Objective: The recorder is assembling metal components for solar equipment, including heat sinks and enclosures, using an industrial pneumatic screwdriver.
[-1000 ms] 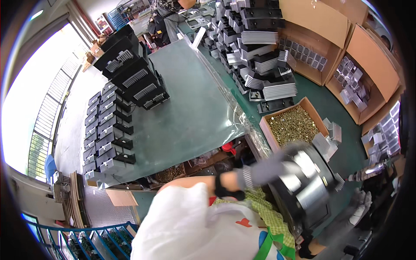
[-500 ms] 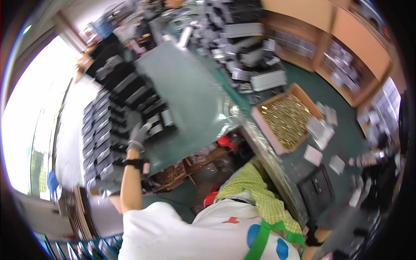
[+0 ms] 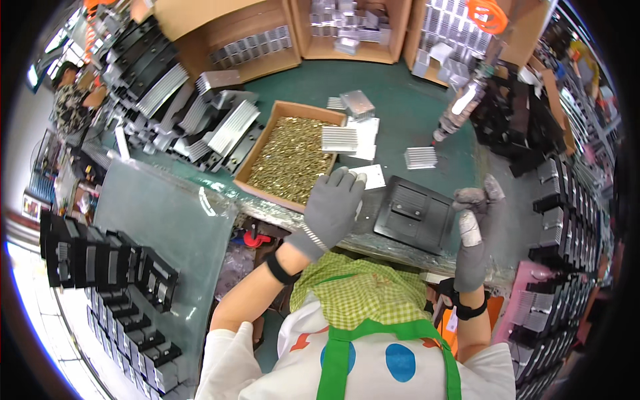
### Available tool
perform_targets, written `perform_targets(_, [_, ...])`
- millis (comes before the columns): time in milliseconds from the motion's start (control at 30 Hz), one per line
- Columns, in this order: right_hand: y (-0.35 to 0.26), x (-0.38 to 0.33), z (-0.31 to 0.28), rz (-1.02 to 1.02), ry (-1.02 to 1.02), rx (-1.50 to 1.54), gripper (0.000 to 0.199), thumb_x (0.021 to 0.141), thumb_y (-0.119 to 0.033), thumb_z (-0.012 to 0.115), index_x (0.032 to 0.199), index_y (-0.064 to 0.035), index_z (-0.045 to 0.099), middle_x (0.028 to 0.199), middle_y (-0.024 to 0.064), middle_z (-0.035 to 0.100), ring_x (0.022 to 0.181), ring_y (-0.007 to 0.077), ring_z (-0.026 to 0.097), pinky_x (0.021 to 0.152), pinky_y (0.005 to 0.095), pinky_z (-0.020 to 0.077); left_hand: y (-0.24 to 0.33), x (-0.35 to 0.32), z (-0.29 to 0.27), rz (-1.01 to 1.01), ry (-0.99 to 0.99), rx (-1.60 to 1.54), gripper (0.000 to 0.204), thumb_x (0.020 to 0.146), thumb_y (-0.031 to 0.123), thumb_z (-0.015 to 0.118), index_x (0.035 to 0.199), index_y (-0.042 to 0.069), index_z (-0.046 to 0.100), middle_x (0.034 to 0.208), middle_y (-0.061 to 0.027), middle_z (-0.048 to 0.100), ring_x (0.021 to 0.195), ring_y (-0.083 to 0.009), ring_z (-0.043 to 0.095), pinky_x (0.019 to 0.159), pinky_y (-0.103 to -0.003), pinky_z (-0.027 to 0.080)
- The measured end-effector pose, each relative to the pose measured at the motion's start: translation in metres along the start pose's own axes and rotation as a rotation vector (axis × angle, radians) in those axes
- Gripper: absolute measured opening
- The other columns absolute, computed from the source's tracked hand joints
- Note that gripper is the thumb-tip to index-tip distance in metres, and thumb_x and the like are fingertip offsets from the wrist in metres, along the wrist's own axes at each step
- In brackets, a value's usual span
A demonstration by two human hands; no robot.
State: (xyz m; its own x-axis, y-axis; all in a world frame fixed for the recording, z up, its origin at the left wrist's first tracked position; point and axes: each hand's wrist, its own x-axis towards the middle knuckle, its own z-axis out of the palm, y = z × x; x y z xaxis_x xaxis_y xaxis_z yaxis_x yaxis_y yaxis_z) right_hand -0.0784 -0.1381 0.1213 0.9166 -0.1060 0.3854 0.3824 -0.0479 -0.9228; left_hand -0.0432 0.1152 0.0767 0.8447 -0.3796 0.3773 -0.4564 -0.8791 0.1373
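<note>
Apparently between steps, beside a black panel (image 3: 415, 217).
Left hand (image 3: 333, 210): fingers extended, slightly parted, just beside the box of small brass-coloured parts (image 3: 310, 112). Right hand (image 3: 473, 230): fingers loosely bent, apart from thumb, nothing visibly clamped. Panel flat on bench (image 3: 400, 120) between both sets of fingers; to lift it, probably bring left fingers rightward first.

No text, number or sign readable. Black panel (image 3: 427, 217) by near edge of table (image 3: 413, 100): no lettering made out. White sheet (image 3: 369, 137) toward table's middle, white tag (image 3: 453, 320) below near edge: too small to tell.
</note>
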Motion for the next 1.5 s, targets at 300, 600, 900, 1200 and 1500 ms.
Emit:
perform_targets(300, [0.029,-0.011,-0.023,0.174,0.008,-0.017,0.057,0.090,-0.004,0.062,0.142,-0.0025,0.040,0.106,0.0082,0.059,0.095,0.0126,0.056,0.085,0.0280,0.0476,-0.005,0.029,0.006,-0.227,-0.307,0.010,0.064,0.068,0.039,0.086,0.118,0.009,0.059,0.102,-0.0093,0.060,0.102,-0.0273,0.064,0.082,-0.038,0.051])
perform_targets(600, [0.056,0.002,0.036,0.345,-0.250,-0.026,0.052,0.088,-0.006,0.068,0.135,0.0000,0.048,0.104,0.0078,0.065,0.092,0.0129,0.062,0.083,0.0293,0.0518,-0.033,0.028,-0.017,-0.289,-0.123,-0.496,0.053,0.075,0.028,0.082,0.117,0.006,0.058,0.112,-0.0153,0.059,0.094,-0.0358,0.065,0.076,-0.042,0.054])
perform_targets(900, [0.033,0.013,0.046,0.294,-0.413,-0.343,0.073,0.088,-0.034,0.073,0.144,-0.0027,0.037,0.111,0.0230,0.065,0.095,0.0329,0.069,0.081,0.0411,0.0542,0.053,-0.012,-0.020,-0.139,-0.002,-0.588,0.054,0.081,0.008,0.075,0.129,0.000,0.053,0.116,-0.0151,0.060,0.089,-0.0261,0.067,0.076,-0.033,0.056])
perform_targets(1200, [0.047,-0.007,-0.012,-0.271,-0.735,-1.070,0.068,0.072,-0.022,0.076,0.134,-0.0085,0.054,0.117,0.0104,0.058,0.105,0.0306,0.056,0.092,0.0445,0.0435,0.039,0.000,0.035,-0.028,0.003,-0.999,0.051,0.097,0.007,0.054,0.144,-0.007,0.039,0.145,-0.0267,0.042,0.140,-0.0429,0.036,0.116,-0.045,0.029])
perform_targets(1500, [0.062,-0.011,0.005,-0.307,-0.739,-1.124,0.062,0.081,-0.026,0.071,0.137,-0.0081,0.052,0.130,0.0181,0.051,0.125,0.0384,0.046,0.111,0.0496,0.0336,0.043,-0.003,0.060,-0.063,-0.067,-1.161,0.061,0.101,0.022,0.043,0.152,-0.008,0.025,0.159,-0.0254,0.026,0.150,-0.0401,0.019,0.121,-0.045,0.016])
